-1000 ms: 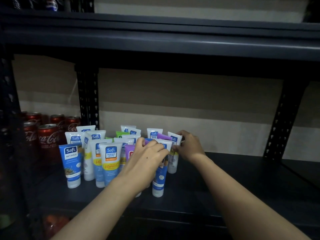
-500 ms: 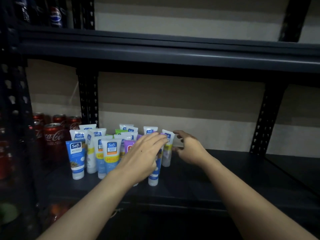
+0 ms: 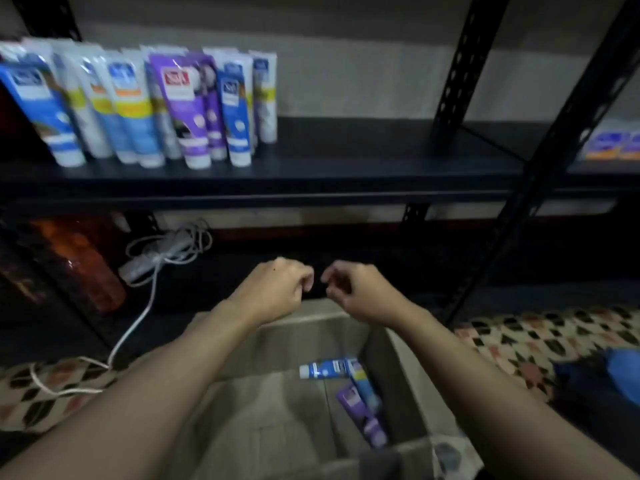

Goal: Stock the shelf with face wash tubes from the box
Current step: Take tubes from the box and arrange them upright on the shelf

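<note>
Several face wash tubes [image 3: 194,109] stand upright in a cluster at the left of the dark shelf [image 3: 346,174]. Below, an open cardboard box [image 3: 263,403] sits on the floor with a blue tube [image 3: 322,370], a light blue tube [image 3: 362,386] and a purple tube [image 3: 363,420] lying at its right side. My left hand [image 3: 277,289] and my right hand [image 3: 353,289] hang side by side over the box's far edge, fingers loosely curled, holding nothing.
A white power strip with coiled cable [image 3: 162,254] lies on the lower shelf, left of my hands. Dark orange bottles [image 3: 79,268] stand further left. A black shelf upright [image 3: 554,168] slants down at the right. Patterned floor [image 3: 540,341] and a blue cloth [image 3: 620,372] lie to the right.
Both hands have left the tubes on the shelf and dropped down over the box. The view has tilted downward, bringing the box and floor into sight.
</note>
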